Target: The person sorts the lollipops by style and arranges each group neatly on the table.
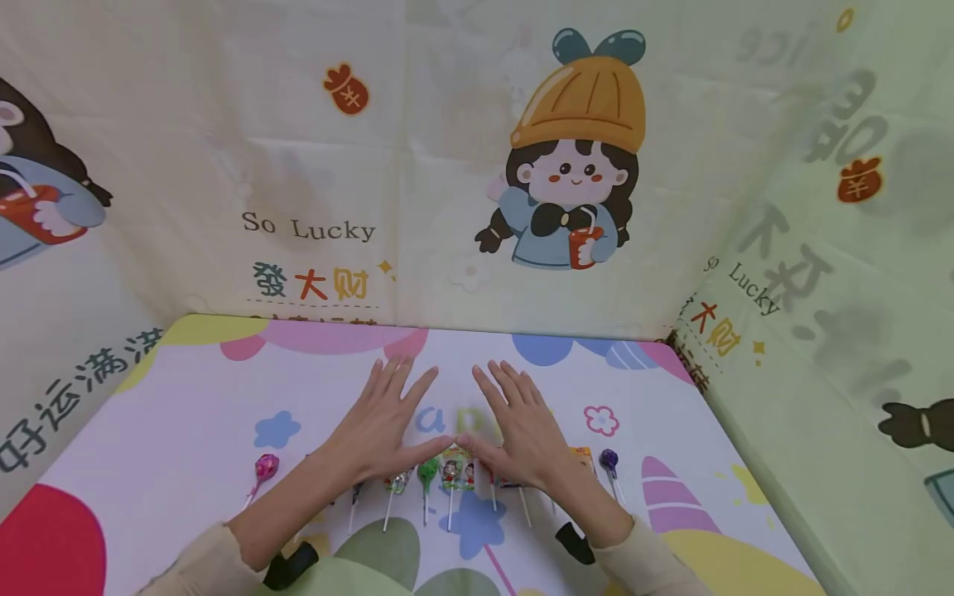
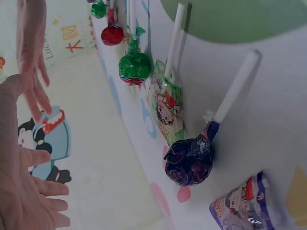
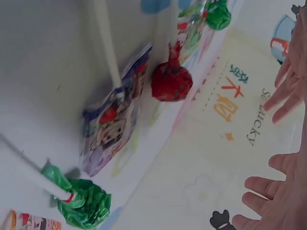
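Both hands are held over a row of wrapped lollipops, fingers spread and holding nothing. In the head view, the left hand (image 1: 383, 414) and right hand (image 1: 525, 426) bring their thumb tips close together; whether they touch I cannot tell. Below the thumbs lie a green lollipop (image 1: 428, 470) and a flat-wrapped lollipop (image 1: 458, 469). A pink lollipop (image 1: 266, 466) lies at the row's left, a purple lollipop (image 1: 609, 460) at its right. The left wrist view shows a dark purple lollipop (image 2: 189, 163) closely; the right wrist view shows a red lollipop (image 3: 171, 82). Forearms partly hide the row.
The lollipops lie on a table with a printed cover (image 1: 186, 414) of coloured shapes. A cartoon-printed curtain (image 1: 440, 165) stands behind the table and along both sides. Black straps (image 1: 291, 565) show under the wrists.
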Demonstrator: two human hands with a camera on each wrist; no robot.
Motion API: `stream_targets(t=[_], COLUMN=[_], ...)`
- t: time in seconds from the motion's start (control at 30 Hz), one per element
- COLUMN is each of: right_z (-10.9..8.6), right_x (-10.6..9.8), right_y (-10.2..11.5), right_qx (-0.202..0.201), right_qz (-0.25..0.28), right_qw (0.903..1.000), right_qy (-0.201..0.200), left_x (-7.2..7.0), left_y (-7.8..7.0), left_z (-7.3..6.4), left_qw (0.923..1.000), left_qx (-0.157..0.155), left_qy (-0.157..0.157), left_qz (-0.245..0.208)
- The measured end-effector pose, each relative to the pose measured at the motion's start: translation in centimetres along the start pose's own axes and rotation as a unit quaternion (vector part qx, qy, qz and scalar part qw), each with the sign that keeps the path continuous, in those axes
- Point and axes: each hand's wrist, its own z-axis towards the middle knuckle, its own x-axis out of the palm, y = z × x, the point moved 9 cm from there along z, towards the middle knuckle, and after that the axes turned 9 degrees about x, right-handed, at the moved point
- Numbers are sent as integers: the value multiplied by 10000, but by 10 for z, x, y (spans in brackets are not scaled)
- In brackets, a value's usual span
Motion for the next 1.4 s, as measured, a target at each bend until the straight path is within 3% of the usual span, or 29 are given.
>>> stream_targets(t=[0.33,0.57,1.03,1.4], right_z=[-11,-15,-18,-19], right_x=[1,-1,17,30], right_y=[19,34,62,76], right_qx=[40,-85,-229,-270], right_qz=[544,761,1170,1247], right_qw=[9982,9967,9911,9874], right_qy=[241,257,598,938], left_x=[-10,-18,-33,-27], left_y=[0,-5,3,20], left_z=[-24,-45,-91,-113], left_qw=[9979,9925,9861,9811], left_qx=[-229,-335,-805,-979], left_qy=[-9,-347,-626,-661], left_qz=[-603,-1123,-1310,-1531])
